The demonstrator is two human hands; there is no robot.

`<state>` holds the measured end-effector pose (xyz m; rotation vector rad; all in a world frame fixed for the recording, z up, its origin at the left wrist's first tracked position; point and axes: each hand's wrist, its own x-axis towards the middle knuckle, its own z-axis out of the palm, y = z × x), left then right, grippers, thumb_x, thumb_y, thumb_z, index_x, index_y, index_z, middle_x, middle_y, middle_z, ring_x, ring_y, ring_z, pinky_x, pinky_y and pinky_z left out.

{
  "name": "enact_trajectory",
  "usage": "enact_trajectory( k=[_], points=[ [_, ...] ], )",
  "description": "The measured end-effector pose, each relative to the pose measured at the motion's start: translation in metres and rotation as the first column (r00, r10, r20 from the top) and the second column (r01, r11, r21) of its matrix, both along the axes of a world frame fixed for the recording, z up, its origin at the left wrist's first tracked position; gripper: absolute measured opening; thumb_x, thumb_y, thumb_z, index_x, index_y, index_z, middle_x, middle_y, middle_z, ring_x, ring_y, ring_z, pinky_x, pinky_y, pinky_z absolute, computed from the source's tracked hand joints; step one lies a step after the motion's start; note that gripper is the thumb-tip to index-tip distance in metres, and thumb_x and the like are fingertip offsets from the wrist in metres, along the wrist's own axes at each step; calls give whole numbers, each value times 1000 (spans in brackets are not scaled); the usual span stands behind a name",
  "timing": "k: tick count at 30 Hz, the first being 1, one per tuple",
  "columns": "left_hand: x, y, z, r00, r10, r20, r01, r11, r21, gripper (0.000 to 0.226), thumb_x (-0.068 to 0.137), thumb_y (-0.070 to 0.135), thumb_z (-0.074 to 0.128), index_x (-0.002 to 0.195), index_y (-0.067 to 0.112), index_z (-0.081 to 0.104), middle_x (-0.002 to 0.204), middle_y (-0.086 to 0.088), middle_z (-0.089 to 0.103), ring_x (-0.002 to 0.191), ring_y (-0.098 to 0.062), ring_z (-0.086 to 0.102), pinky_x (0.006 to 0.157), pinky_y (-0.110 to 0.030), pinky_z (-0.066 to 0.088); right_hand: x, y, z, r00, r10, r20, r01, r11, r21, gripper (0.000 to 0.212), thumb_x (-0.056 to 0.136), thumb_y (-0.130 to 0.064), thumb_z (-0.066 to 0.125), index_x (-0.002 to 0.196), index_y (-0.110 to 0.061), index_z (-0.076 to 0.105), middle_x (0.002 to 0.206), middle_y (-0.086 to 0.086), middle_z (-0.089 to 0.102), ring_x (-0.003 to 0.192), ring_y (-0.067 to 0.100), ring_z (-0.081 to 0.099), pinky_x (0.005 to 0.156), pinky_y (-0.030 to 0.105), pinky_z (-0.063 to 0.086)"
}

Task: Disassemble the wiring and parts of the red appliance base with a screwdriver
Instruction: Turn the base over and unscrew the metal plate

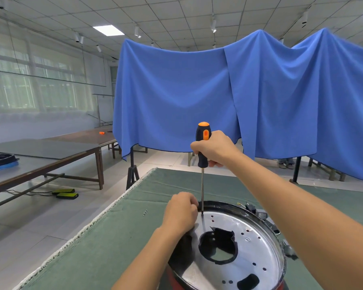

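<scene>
Two blue cloths (197,97), hung side by side over a frame, fill the far side of the room, their lower edges clear of the tiled floor. Long wooden tables (50,151) stand at the left, the nearest bearing a round black part over a blue ring (2,162); a small orange item (102,132) lies on the farthest. A pair of black-and-yellow pedals (66,193) with cables sits on the floor beneath. Surface (113,237): covered in green cloth with a pale frayed edge, a few small screws (145,213) lying loose on it left of the work. Red appliance base (228,248): at the near edge of the surface, its round perforated silver plate facing up inside a dark rim, a black ring-shaped part at the middle, red casing showing below; grey parts and wire ends (260,214) lie just beyond its rim. Screwdriver (202,155): upright, black-and-orange handle, thin shaft, tip touching the plate near the far rim. Right hand (214,149): wrapped round the handle from the right. Left hand (181,212): fingers curled over the far left rim of the base, just beside the shaft.
</scene>
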<state>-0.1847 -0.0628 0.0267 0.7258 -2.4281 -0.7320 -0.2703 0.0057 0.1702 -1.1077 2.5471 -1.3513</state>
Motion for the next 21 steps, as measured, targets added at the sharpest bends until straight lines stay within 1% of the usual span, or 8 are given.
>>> enact_trajectory(
  k=[4,7,9,12,14,17,19,21],
  points=[
    [-14,-3,6,998,-3,-61,11,991,136,35,92,20,54,127,17,56,114,1,64,105,-18,58,94,-36,46,-5,9,2,998,47,52,-48,999,16,16,67,-20,65,77,-10,57,59,4,62,32,14,53,38,17,37],
    [-22,0,7,995,-60,-84,74,983,169,18,92,27,56,100,20,71,90,3,70,83,-16,61,82,-37,50,-11,20,4,994,46,98,-50,998,38,14,69,-18,65,77,-10,56,45,1,60,36,17,56,39,17,37],
    [-26,0,3,994,-69,-79,78,990,120,22,92,31,56,82,18,72,74,1,68,70,-18,59,74,-37,50,-15,27,7,993,33,111,-43,995,90,15,72,-21,64,78,-11,55,40,-2,57,37,16,58,41,17,38],
    [-28,-1,-1,996,-52,-70,57,996,69,27,92,34,57,75,18,70,70,1,69,71,-20,63,69,-34,50,-15,34,18,994,6,113,-26,985,171,26,75,-36,64,77,-11,57,44,-1,61,35,14,56,41,15,36],
    [-29,-3,-2,997,-40,-73,44,998,54,28,91,34,57,73,17,70,66,-1,67,66,-21,61,67,-33,49,-13,34,31,994,-30,108,18,993,115,34,74,-46,63,75,-12,57,49,1,66,32,14,53,42,16,38],
    [-29,-3,-3,995,-26,-93,30,999,43,26,91,34,58,75,19,72,63,0,66,62,-19,58,63,-31,47,-5,27,46,971,-135,-196,158,982,106,28,77,-41,58,68,-15,55,49,-1,65,38,15,56,53,22,41],
    [-28,0,-3,995,-21,-93,24,999,35,27,91,34,58,71,20,69,55,5,60,55,-12,53,54,-25,42,3,20,47,869,-168,-465,283,940,191,25,83,-30,53,64,-15,48,55,-1,58,51,19,55,50,23,31],
    [-27,1,-2,997,-12,-82,14,1000,18,34,92,34,58,59,23,60,46,9,49,46,-7,43,49,-20,31,12,11,44,741,-143,-656,416,865,281,33,92,-33,52,65,-15,43,63,0,49,53,18,45,48,25,25]
  ],
)
